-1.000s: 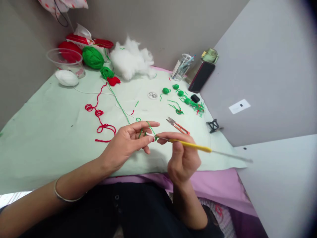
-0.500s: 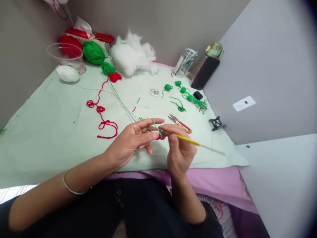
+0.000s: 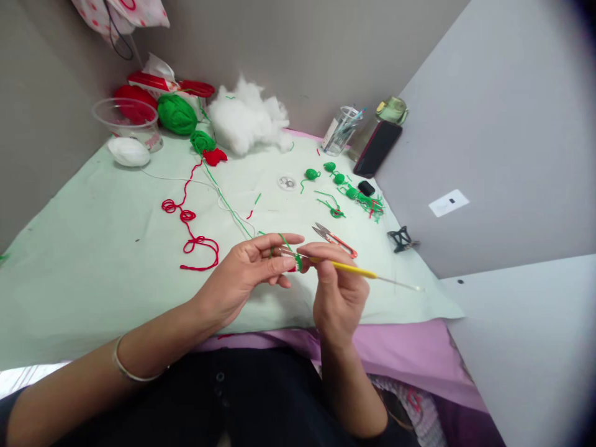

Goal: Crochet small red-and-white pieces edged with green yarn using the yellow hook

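Observation:
Between the thumb and fingers of my left hand (image 3: pixel 261 264) is a small crochet piece (image 3: pixel 298 263) in green, white and red, mostly covered by the fingers. Green yarn (image 3: pixel 231 214) runs from the table up over my left index finger, which is stretched out. My right hand (image 3: pixel 342 288) grips the yellow handle of a crochet hook (image 3: pixel 356 268) like a pen. The hook's thin metal tip lies at the piece, under the green strand. Its other metal end points right. Orange-handled thread snips (image 3: pixel 342 243) lie just beyond my right hand.
At the back stand white stuffing (image 3: pixel 249 118), a green yarn ball (image 3: pixel 177 114), a clear tub (image 3: pixel 149 133) and a cup of tools (image 3: pixel 342 130). Red yarn (image 3: pixel 187 215) trails at left. Several green crocheted balls (image 3: pixel 311 174) and a leaning phone (image 3: pixel 378 149) are at right.
The hook's tip has come forward past the piece to the left, where its metal now shows. The view has tilted slightly upward. Both hands keep their hold.

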`<state>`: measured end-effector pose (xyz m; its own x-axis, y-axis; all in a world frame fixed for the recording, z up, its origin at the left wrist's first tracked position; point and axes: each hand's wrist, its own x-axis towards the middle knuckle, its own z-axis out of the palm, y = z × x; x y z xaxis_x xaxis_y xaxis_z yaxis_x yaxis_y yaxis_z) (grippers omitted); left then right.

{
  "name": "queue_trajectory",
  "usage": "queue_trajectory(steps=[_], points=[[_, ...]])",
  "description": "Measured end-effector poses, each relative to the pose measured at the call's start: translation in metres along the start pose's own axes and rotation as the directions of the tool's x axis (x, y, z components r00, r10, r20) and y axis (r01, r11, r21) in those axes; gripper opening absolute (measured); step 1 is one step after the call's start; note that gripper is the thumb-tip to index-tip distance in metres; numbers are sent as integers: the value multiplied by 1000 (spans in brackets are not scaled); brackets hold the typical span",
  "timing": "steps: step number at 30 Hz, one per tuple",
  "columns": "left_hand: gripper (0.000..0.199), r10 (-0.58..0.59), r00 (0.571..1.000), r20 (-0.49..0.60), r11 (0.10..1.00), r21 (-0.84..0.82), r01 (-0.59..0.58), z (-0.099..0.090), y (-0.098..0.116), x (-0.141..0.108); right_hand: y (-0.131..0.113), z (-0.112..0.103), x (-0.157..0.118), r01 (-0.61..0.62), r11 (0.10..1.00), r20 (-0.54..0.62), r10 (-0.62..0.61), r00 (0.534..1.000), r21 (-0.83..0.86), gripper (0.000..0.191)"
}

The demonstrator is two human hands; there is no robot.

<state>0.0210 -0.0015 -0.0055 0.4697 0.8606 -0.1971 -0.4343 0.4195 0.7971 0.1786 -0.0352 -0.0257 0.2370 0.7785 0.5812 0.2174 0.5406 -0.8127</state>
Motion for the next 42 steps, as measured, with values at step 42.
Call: queue_trajectory(steps=[42], points=[[36,-129,992,17,986,-105,130,-4,4,-2,0,-2,-9,187,972,-27,-193,981,-144,27]])
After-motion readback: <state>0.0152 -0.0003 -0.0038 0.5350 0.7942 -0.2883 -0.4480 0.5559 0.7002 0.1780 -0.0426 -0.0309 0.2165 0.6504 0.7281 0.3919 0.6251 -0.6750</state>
